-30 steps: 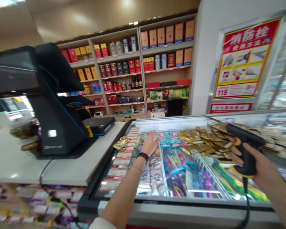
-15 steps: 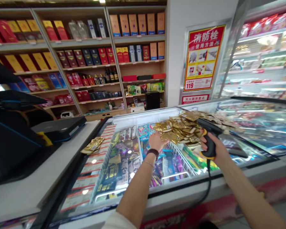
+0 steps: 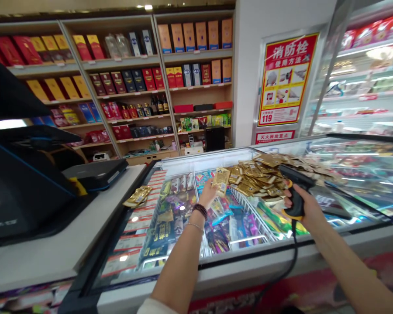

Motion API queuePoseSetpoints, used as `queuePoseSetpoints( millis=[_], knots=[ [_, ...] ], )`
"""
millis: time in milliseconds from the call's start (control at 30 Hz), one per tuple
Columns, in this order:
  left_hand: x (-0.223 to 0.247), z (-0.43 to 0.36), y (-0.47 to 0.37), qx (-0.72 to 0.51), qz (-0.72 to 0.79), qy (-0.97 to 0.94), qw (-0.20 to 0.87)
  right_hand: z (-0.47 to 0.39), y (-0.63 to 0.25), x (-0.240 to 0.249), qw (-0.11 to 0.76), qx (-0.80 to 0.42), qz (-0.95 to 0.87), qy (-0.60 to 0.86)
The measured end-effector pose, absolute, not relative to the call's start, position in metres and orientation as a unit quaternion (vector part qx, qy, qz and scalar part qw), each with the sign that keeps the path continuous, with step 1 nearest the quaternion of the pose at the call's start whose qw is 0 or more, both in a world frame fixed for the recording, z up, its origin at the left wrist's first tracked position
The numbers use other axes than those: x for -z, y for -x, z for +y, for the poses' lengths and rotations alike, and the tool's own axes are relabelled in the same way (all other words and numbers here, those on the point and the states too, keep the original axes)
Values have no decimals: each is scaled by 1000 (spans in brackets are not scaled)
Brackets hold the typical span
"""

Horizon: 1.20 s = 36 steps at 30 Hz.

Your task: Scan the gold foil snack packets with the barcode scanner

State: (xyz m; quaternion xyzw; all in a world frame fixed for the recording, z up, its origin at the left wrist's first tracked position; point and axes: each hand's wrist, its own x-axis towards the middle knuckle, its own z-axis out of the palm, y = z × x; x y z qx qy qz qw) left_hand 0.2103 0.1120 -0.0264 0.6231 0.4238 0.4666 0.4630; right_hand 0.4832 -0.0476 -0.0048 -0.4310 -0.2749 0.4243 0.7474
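My left hand (image 3: 208,193), with a beaded bracelet at the wrist, holds up a gold packet (image 3: 221,181) over the glass top of the freezer (image 3: 183,162). Just right of it lies a large heap of gold packets (image 3: 257,174). My right hand (image 3: 306,205) is wrapped round the handle of a black and yellow barcode scanner (image 3: 294,196), which points left over the heap's front edge. Its cable hangs down in front of the freezer. Some more gold packets (image 3: 138,196) lie apart at the left end of the glass.
A counter (image 3: 94,213) with black equipment (image 3: 16,192) stands at the left. Wrapped goods show in baskets under the glass. A dark flat item (image 3: 332,204) lies right of the scanner. Behind are shelves of boxes (image 3: 199,52) and a red poster (image 3: 286,80).
My left hand has lifted a gold packet from the heap's left edge and moved slightly left with it. The scanner stays in my right hand. The view has shifted a little left.
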Motion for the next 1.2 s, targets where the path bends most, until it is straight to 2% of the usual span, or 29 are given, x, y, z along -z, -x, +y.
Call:
queuePoseSetpoints(
  millis=[167, 367, 600, 900, 1200],
  knots=[
    [15, 116, -162, -549, 369, -499, 560, -45, -458, -6, 708, -424, -319, 465],
    [5, 116, -104, -634, 404, -419, 509, -31, -398, -15, 615, -389, -469, 501],
    [-3, 109, -91, -667, 373, -403, 504, -30, -339, -20, 484, -314, -632, 517],
    [-2, 107, -77, -652, 380, -411, 511, -31, -302, -13, 442, -236, -654, 567],
    [-2, 107, -81, -646, 371, -414, 522, -40, -293, -32, 414, -178, -675, 585]
  ],
)
